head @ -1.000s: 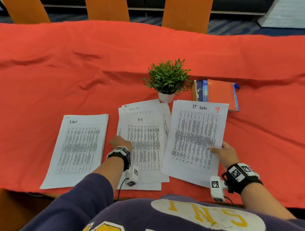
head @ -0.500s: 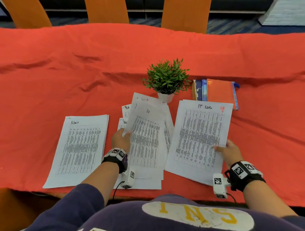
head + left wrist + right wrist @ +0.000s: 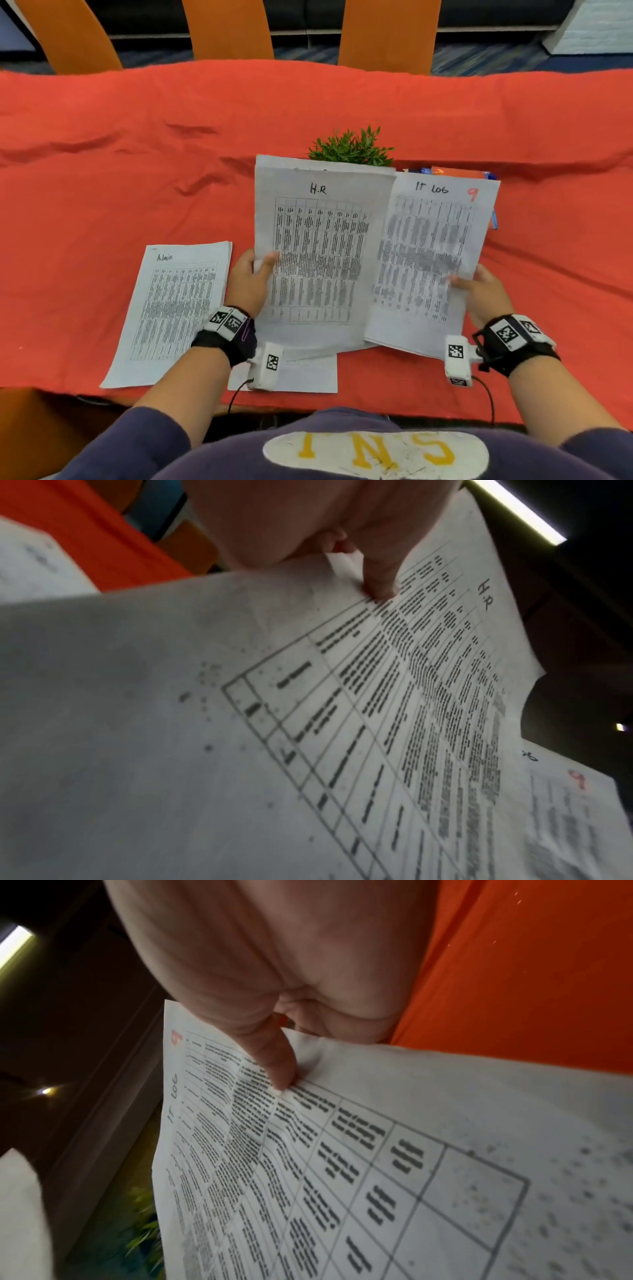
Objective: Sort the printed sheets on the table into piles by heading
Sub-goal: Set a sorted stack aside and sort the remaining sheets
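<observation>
While each hand's fingers pinch a raised sheet, HR sheet (image 3: 318, 260) and IT sheet (image 3: 428, 260) hide the plant pot.

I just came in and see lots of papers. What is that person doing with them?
A person is sorting printed sheets by heading. The left hand holds up a sheet marked H.R, and the right hand holds one marked IT LOG. An Admin pile lies on the red tablecloth, and more sheets wait underneath.
</observation>
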The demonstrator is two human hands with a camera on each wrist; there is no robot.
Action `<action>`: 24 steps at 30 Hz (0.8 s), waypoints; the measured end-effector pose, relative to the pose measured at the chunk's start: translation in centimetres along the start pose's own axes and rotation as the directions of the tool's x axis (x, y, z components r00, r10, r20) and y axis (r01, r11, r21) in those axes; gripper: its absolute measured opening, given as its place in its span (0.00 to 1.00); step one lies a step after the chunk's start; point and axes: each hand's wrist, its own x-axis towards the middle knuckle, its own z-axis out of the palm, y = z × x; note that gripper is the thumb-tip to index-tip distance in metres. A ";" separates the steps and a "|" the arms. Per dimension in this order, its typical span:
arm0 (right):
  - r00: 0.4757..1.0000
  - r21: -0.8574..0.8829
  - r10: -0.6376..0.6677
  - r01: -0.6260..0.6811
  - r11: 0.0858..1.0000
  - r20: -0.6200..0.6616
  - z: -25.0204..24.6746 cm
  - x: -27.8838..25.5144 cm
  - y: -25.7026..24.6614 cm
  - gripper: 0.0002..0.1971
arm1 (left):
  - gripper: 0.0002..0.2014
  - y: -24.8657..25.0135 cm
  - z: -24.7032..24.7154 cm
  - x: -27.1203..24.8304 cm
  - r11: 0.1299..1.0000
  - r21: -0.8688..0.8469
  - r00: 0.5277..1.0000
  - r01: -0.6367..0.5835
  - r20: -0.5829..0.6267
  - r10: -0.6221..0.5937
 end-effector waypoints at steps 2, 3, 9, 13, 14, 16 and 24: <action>0.997 0.004 0.008 -0.008 1.000 0.080 1.3 -0.6 -0.1 0.18 | 0.19 -0.9 1.6 0.1 0.999 0.019 0.996 0.035 0.076 -0.036; 0.994 0.007 0.015 -0.016 1.000 0.112 1.9 -0.9 0.0 0.18 | 0.23 -1.4 2.5 0.0 0.997 0.055 0.991 0.052 0.124 -0.059; 0.965 0.017 0.122 -0.129 0.991 0.234 4.0 -2.3 0.9 0.17 | 0.26 -1.6 6.5 -1.2 0.967 0.195 0.948 0.161 0.241 -0.206; 0.966 0.071 0.173 -0.189 0.979 0.193 4.2 -2.5 1.8 0.17 | 0.23 -1.9 7.5 -1.1 0.953 0.179 0.927 0.245 0.245 -0.284; 0.960 0.078 0.185 -0.205 0.976 0.209 4.3 -2.7 1.9 0.22 | 0.21 -1.9 7.6 -1.2 0.953 0.154 0.926 0.259 0.241 -0.291; 0.952 0.025 0.169 -0.181 0.983 0.256 4.8 -3.2 1.9 0.22 | 0.18 -2.0 7.9 -1.4 0.957 0.119 0.929 0.263 0.236 -0.284; 0.987 -0.422 0.065 0.003 0.907 0.146 5.1 -3.2 3.1 0.15 | 0.13 -5.3 7.7 -1.3 0.911 0.325 0.907 0.252 0.248 -0.339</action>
